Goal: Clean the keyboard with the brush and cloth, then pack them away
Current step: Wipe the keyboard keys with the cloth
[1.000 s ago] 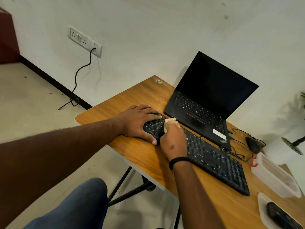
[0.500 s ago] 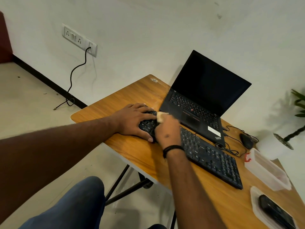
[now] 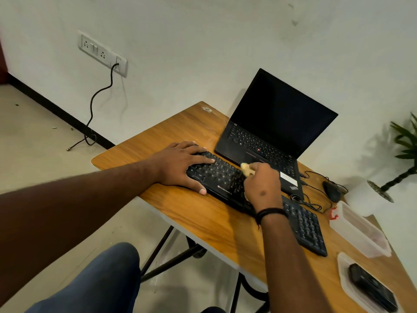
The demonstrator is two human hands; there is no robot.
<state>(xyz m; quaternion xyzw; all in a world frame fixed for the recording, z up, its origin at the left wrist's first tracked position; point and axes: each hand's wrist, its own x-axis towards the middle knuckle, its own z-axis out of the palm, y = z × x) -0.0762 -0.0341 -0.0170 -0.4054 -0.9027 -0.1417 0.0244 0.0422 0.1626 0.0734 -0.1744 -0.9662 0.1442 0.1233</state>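
Note:
A black keyboard [image 3: 223, 177] lies diagonally on the wooden table [image 3: 203, 220]. My left hand [image 3: 180, 166] rests flat on its left end, fingers straight across the keys and thumb at the front edge. My right hand [image 3: 262, 186] is over the keyboard's middle and grips a brush [image 3: 247, 169]; only its pale wooden end shows above my fingers, and the bristles are hidden. No cloth can be made out.
An open black laptop [image 3: 270, 141] stands just behind the keyboard. A mouse [image 3: 331, 190] and coiled cable lie to the right. A clear plastic box [image 3: 358, 231] and its lid [image 3: 345, 279] holding a dark object [image 3: 372, 288] sit at the right edge. A plant [image 3: 404, 154] stands beyond.
My right hand with the brush has moved right along the keyboard, from its left end to the middle. My left hand stays on the left end. The camera shifted slightly.

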